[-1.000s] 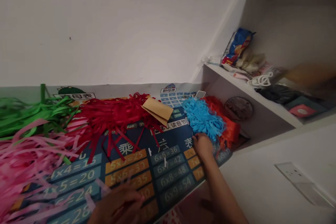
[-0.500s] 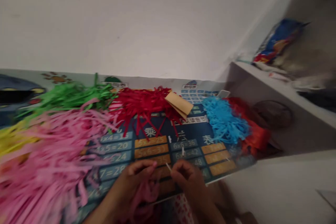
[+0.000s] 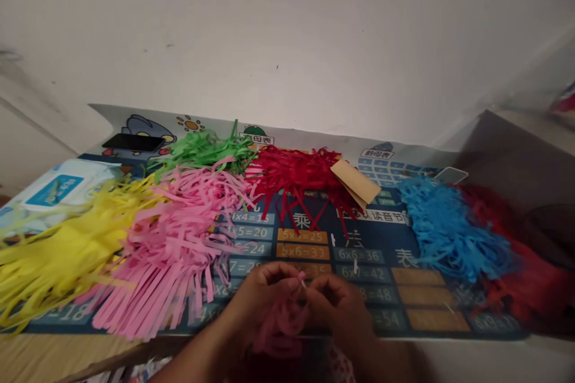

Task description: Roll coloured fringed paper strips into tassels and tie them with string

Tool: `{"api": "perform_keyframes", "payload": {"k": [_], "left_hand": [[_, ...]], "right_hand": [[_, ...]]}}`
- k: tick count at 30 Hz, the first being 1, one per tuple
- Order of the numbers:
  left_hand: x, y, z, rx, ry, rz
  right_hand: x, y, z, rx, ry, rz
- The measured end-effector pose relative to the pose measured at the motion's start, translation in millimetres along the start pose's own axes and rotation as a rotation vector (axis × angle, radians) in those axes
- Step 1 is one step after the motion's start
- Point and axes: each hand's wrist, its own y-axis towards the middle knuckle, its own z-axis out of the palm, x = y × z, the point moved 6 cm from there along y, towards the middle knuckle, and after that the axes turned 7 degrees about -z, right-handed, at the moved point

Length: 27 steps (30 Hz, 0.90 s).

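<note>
Wooden table top [image 3: 49, 359] shows low down, out to the left of the hands, and a red-and-white patterned cloth [image 3: 341, 365] peeps out just below the right hand [image 3: 339, 305]. A pink paper bundle [image 3: 279, 326] hangs from the left hand [image 3: 265, 296], its strips falling blurred between the two wrists. Both hands are nearly closed, thumbs against fingers: the left pinches the top of the bundle, and the right meets it there with its fingertips at a thin white strip [image 3: 303, 285]; whether the right also grips pink paper, I cannot tell

Beyond the fingers lies a dark blue printed sheet [image 3: 377, 233], some of its sums covered by the hands, with a small white scrap [image 3: 355, 266] just past the right hand. Close by on the left is a heap of pink strips [image 3: 179, 239], overlapping a yellow heap [image 3: 90, 239] farther left, which partly covers a packet of wipes [image 3: 63, 188]. Well to the right sit a blue heap [image 3: 453, 230] and an orange-red one [image 3: 530, 278]. Straight ahead, a folded tan card [image 3: 357, 184] rests on a red heap [image 3: 300, 173]; ahead and left come a green heap [image 3: 202, 149] and a dark phone [image 3: 135, 142], before the white wall [image 3: 269, 36]
</note>
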Motion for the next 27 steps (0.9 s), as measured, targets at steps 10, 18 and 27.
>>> {"api": "perform_keyframes", "payload": {"k": [10, 18, 27], "left_hand": [[-2.2, 4.9, -2.8, -0.033, 0.11, 0.215], [4.5, 5.6, -2.0, -0.044, 0.052, 0.143], [-2.1, -6.0, 2.0, -0.121, 0.246, 0.259]], "right_hand": [[-8.2, 5.4, -0.1, -0.053, 0.217, 0.051], [-5.7, -2.8, 8.0, -0.015, 0.25, 0.036], [-1.4, -1.4, 2.9, -0.062, 0.17, -0.023]]}}
